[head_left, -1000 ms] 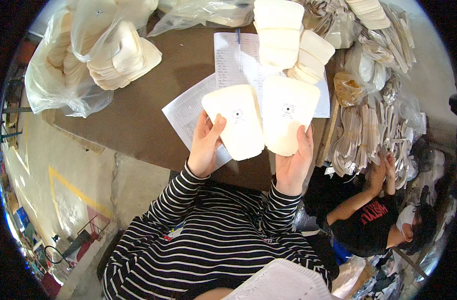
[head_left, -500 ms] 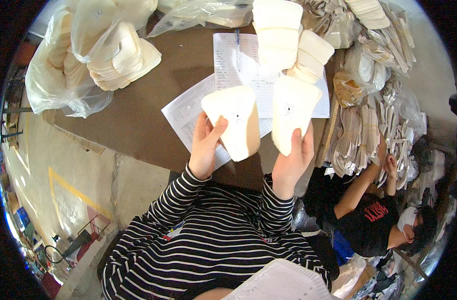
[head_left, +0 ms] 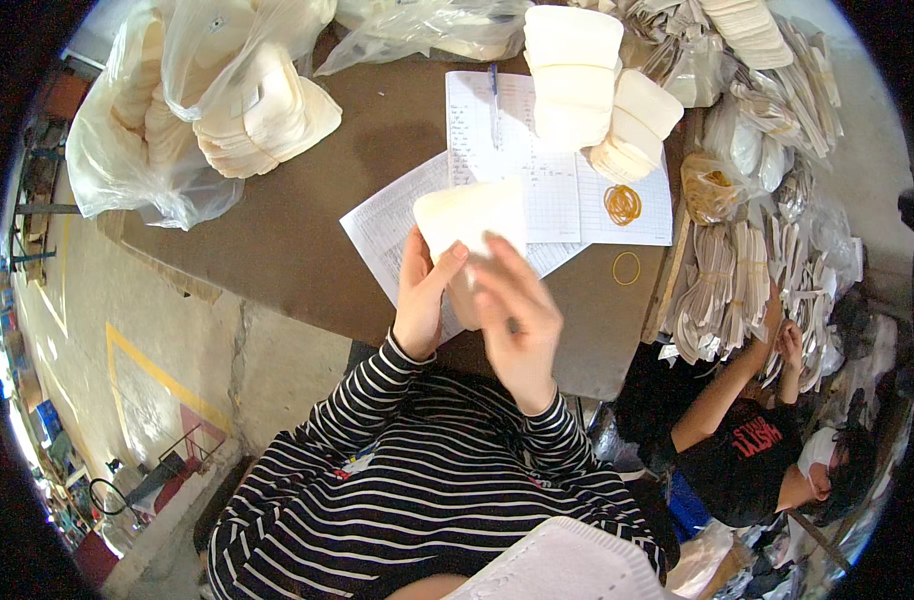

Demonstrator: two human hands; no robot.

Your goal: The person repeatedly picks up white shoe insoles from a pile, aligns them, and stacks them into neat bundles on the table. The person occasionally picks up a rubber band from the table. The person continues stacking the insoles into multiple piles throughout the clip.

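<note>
A cream, tapered pad with rounded corners is held upright over the table by my left hand, its thumb across the front. I cannot tell whether it is one pad or two lying together. My right hand is at the pad's right side, blurred by motion, with its fingers apart in front of the surface. Beyond, a tall stack of cream pads and a smaller stack stand at the papers' far right. Beneath the pad lie printed sheets with a pen on them.
Clear plastic bags full of cream pads are at the far left of the brown table. A coil of rubber bands and a single band lie at right. Bundled strips line the right side, where a co-worker reaches in.
My right hand has moved left to the pad in my left hand. The separate pad it held is no longer visible on its own. The rubber bands have come into view.
</note>
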